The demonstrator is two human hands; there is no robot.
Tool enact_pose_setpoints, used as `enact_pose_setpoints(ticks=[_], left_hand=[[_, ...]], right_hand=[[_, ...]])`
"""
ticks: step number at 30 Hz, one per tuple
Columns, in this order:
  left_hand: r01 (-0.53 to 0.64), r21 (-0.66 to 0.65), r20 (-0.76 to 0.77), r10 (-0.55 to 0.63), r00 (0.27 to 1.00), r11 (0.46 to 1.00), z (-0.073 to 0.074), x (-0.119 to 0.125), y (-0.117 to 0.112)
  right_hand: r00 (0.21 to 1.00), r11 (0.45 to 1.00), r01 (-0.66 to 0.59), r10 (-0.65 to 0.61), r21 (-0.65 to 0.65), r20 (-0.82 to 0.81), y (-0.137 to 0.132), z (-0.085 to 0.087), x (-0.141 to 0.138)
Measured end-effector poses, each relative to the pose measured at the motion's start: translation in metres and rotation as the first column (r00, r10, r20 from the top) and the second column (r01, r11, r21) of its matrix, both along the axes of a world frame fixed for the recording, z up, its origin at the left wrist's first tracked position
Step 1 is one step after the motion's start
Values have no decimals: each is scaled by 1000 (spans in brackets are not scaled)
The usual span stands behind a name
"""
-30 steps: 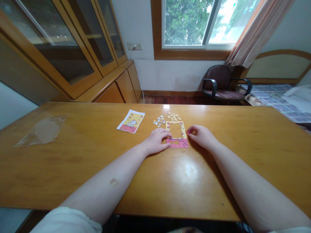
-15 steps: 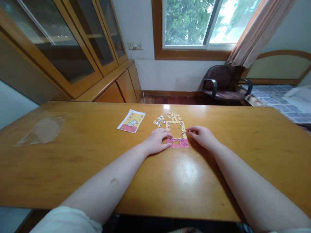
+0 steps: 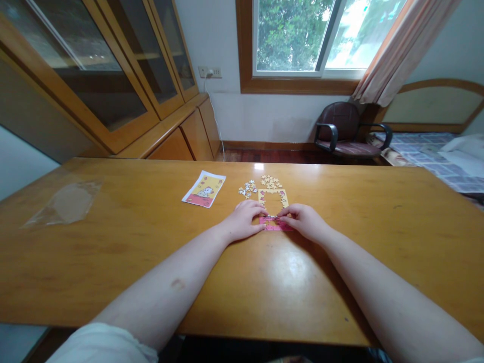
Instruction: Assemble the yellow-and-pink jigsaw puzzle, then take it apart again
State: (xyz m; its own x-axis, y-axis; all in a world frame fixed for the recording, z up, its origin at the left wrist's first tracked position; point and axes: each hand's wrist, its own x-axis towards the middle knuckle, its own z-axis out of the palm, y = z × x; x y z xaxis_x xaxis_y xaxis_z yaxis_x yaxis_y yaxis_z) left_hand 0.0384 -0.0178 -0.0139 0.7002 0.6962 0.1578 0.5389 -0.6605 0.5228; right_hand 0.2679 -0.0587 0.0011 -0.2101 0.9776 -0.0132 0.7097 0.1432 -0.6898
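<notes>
A partly assembled jigsaw puzzle (image 3: 284, 195) lies on the desk in front of me, with a yellow frame of joined pieces above and a pink band below. Its middle is a gap through which the wood shows. My left hand (image 3: 245, 220) rests at the puzzle's left edge, thumb and fingers apart, steadying nothing but the edge under its tips. Over the right part of the pink band, my right hand (image 3: 305, 222) pinches a small puzzle piece, mostly hidden by the fingertips. Loose yellow pieces (image 3: 271, 181) and white-and-yellow pieces (image 3: 248, 189) lie just beyond the puzzle.
A printed picture card (image 3: 204, 189) with a white animal on yellow and pink lies left of the puzzle. Farther left is a clear plastic bag (image 3: 66, 202). Beyond the wooden desk (image 3: 143, 242) stand a chair (image 3: 344, 128) and a glass-door cabinet (image 3: 124, 101).
My right hand has moved left, from beside the puzzle's right edge onto its pink band, carrying the small piece. My left hand has stayed in place.
</notes>
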Motion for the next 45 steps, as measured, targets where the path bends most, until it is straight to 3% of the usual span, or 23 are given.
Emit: enact_pose_setpoints(ticks=[8, 19, 33, 41, 45], left_hand=[[-2, 1, 8, 2, 1000, 1000, -3, 0, 1], [-2, 19, 15, 2, 1000, 1000, -5, -1, 1], [-5, -2, 8, 5, 1000, 1000, 0, 0, 0], [-10, 13, 6, 10, 1000, 1000, 0, 1, -1], [-5, 13, 12, 5, 1000, 1000, -2, 1, 0]], right_hand=[[1000, 999, -9, 8, -33, -30, -3, -3, -11], [996, 991, -75, 70, 112, 48, -1, -7, -11], [992, 977, -108, 94, 182, 87, 0, -10, -9], [943, 922, -301, 251, 243, 217, -3, -2, -3], [926, 912, -334, 270, 237, 266, -4, 0, -4]])
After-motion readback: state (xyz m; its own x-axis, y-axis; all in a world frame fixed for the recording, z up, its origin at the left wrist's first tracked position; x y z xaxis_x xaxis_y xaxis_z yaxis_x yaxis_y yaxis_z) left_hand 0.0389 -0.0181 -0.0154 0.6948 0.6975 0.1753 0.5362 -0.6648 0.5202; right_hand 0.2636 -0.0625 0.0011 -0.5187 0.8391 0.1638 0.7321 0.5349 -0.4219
